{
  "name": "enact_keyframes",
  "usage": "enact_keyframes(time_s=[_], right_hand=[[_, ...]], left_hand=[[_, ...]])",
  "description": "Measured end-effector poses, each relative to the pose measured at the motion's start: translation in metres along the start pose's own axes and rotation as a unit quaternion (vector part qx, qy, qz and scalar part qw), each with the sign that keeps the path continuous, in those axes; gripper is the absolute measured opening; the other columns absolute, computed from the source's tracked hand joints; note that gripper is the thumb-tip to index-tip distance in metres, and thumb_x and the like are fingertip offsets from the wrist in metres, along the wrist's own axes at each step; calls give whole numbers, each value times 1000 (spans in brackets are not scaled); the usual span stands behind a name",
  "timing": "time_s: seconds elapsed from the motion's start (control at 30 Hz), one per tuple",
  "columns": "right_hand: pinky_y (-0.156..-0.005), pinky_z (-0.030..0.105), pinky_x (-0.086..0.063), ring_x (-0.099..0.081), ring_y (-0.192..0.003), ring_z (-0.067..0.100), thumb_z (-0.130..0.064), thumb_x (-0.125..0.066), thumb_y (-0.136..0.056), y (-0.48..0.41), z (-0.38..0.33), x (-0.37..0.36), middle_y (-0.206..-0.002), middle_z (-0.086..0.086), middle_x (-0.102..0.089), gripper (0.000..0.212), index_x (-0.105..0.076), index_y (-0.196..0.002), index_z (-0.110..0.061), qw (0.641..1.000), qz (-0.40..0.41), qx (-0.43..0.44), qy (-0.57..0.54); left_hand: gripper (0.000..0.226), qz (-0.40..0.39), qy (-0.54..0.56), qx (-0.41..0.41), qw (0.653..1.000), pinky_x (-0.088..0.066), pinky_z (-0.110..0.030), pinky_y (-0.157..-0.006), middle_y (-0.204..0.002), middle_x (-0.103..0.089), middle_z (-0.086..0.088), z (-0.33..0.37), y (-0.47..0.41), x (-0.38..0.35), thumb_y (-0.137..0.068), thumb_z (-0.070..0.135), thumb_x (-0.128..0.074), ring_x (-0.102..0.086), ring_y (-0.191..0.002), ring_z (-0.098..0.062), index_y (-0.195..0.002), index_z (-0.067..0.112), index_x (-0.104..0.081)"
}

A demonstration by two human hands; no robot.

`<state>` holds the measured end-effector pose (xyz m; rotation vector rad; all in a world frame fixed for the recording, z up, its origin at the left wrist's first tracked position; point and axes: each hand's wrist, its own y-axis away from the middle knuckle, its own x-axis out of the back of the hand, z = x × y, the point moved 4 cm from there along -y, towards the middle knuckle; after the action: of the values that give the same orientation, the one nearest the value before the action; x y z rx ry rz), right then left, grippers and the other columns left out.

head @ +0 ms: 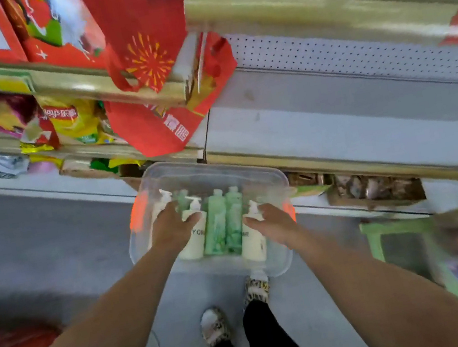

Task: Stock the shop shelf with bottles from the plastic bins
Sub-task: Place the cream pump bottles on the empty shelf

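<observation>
A shop aisle with a grey floor is seen from above, and a long shop shelf with a bare grey board and a perforated back panel runs across the far side. A clear plastic bin stands on the floor against the lower edge of this shelf. Inside it, cream pump bottles and green bottles are laid side by side, necks toward the far wall of the bin.

The left hand is laid over a cream bottle near the left wall, fingers curled around it. The right hand rests on another cream bottle near the right wall; its fingers are half closed, and a full grip cannot be confirmed.

The bottles look smooth, rounded and probably slippery. Each should be gripped around the body, not by the pump, and lifted straight up so that the neighbours are not dragged.
</observation>
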<state>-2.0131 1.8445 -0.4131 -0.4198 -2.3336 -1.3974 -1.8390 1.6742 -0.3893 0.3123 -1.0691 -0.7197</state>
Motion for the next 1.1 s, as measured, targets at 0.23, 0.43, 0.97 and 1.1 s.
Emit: enact_keyframes(time_s=[0.23, 0.43, 0.97, 1.1], right_hand=[[-82, 35, -50, -59, -114, 29, -55, -72, -82, -61, 55, -48, -133, 8, -57, 79, -42, -141, -11, 988, -11, -113, -101], [-94, 39, -51, -58, -118, 29, -50, -81, -73, -94, 69, -66, -133, 8, -58, 87, -42, -140, -11, 978, 5, -141, -152], [-76, 33, -49, -60, -106, 29, -29, -88, -71, -93, 61, -63, -121, 9, -62, 71, -51, -128, -10, 967, 64, -150, -195], [-89, 40, -56, -66, -95, 23, -21, -89, -71, -60, 39, -43, -108, 5, -71, 52, -62, -114, -10, 950, 19, -110, -292]], left_hand=[[74, -42, 55, 103, 992, -42, -37, -94, -133, -58, -16, -48, -22, -66, -87, 45, -69, -53, -123, -36, -144, 8, -40], [78, -28, 18, 149, 988, -42, -39, -92, -133, -56, -14, -59, -39, -89, -83, 48, -72, -52, -122, -35, -143, 10, -40], [65, -126, 124, 256, 950, -55, -43, -88, -106, -65, -9, -49, -49, -86, -67, 46, -85, -63, -98, -29, -111, 6, -59], [49, -186, 378, 291, 859, -56, -37, -70, -105, -68, -9, -33, -20, -61, -76, 26, -83, -67, -89, -25, -115, 10, -57]])
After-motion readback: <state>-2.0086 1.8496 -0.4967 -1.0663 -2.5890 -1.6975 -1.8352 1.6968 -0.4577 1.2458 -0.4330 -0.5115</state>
